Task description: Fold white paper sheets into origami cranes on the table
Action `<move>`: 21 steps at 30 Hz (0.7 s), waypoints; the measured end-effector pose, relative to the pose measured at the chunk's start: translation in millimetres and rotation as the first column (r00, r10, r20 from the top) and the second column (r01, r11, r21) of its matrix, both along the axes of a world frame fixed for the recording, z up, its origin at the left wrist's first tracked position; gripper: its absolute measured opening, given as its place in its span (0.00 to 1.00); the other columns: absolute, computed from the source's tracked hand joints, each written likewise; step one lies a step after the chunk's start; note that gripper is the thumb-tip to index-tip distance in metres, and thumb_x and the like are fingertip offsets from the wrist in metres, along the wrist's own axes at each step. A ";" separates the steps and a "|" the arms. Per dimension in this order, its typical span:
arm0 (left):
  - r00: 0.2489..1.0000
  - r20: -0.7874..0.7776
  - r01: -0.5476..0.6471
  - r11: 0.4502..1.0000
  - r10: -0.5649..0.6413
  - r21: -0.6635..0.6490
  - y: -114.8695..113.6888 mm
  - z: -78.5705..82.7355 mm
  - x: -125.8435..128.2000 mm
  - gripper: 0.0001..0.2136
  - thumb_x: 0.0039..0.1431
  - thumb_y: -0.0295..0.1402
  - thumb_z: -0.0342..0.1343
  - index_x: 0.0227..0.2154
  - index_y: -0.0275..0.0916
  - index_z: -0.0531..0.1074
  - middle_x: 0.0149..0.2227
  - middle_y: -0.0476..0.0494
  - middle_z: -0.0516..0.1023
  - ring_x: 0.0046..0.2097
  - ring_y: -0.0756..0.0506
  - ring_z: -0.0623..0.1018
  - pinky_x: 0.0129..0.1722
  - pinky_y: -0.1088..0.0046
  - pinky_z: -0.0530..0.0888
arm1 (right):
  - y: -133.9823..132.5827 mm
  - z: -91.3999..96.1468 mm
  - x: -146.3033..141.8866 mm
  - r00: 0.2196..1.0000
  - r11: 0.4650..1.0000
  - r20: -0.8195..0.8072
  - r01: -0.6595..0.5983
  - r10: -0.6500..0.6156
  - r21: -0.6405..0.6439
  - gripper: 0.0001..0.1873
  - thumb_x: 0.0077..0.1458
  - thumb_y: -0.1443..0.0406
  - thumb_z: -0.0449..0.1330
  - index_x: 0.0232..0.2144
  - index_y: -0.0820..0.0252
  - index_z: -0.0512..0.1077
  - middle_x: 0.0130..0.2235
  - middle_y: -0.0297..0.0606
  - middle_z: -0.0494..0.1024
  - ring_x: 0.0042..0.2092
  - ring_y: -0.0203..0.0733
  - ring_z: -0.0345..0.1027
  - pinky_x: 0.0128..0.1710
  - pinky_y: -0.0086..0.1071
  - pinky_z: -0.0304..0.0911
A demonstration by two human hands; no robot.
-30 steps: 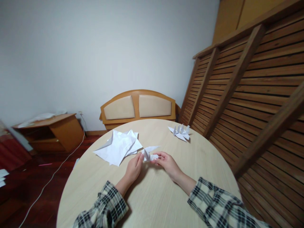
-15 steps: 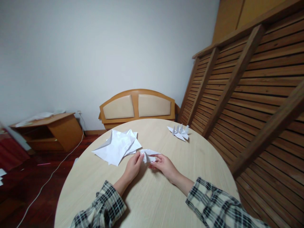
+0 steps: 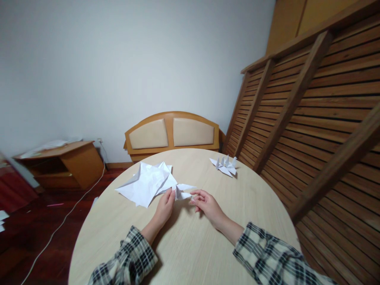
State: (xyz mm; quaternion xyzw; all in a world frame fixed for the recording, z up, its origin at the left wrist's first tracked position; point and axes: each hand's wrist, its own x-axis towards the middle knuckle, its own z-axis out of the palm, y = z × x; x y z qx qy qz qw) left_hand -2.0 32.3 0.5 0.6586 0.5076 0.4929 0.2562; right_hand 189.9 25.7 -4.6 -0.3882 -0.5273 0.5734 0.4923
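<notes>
A partly spread white paper crane (image 3: 181,193) is held just above the near middle of the table. My left hand (image 3: 165,206) pinches its left end, fingers closed, so that end is hidden. Two pointed flaps stick out to the right. At the tip of the lower flap, my right hand (image 3: 208,206) has thumb and forefinger closed on the paper; the exact contact is small to see. Several folded paper cranes (image 3: 225,166) stand in a row at the table's far right. Left of my hands lies a pile of white paper sheets (image 3: 145,182), some creased.
The round wooden table (image 3: 237,209) fills the foreground. Behind it is a padded headboard (image 3: 192,130). A slatted wooden frame (image 3: 297,118) leans along the right. A low cabinet (image 3: 80,166) and a white cable (image 3: 68,213) are at the left.
My left hand has shifted slightly left with the crane. My right hand has moved out to the right, from the body to the flap's tip, and the flaps show more.
</notes>
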 end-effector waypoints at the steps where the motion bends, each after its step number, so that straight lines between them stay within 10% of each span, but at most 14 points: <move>1: 1.000 -0.002 -0.001 1.000 0.001 0.000 0.2 0.0 -0.2 0.20 0.61 0.51 0.43 0.26 0.40 0.65 0.26 0.48 0.69 0.31 0.45 0.69 0.33 0.68 0.68 | 0.1 0.2 0.2 1.000 1.000 0.008 0.019 -0.019 0.011 0.16 0.46 0.61 0.66 0.39 0.60 0.74 0.30 0.33 0.77 0.23 0.31 0.65 0.20 0.24 0.58; 13: 0.998 -0.039 0.044 0.999 -0.045 -0.021 4.1 -5.2 -3.9 0.17 0.60 0.48 0.44 0.28 0.40 0.68 0.32 0.42 0.76 0.38 0.41 0.74 0.41 0.63 0.72 | 3.7 0.9 5.2 0.964 0.932 0.169 0.138 -0.204 0.336 0.09 0.51 0.60 0.62 0.31 0.58 0.79 0.32 0.37 0.75 0.24 0.34 0.63 0.20 0.28 0.58; 21: 0.999 -0.015 0.029 0.999 -0.029 0.016 -2.0 -0.9 3.8 0.18 0.62 0.49 0.43 0.26 0.41 0.65 0.28 0.46 0.72 0.33 0.43 0.71 0.36 0.67 0.70 | 4.8 -1.8 1.8 0.987 0.984 0.104 0.107 -0.122 0.140 0.16 0.50 0.52 0.62 0.30 0.59 0.74 0.27 0.33 0.73 0.21 0.33 0.61 0.16 0.27 0.54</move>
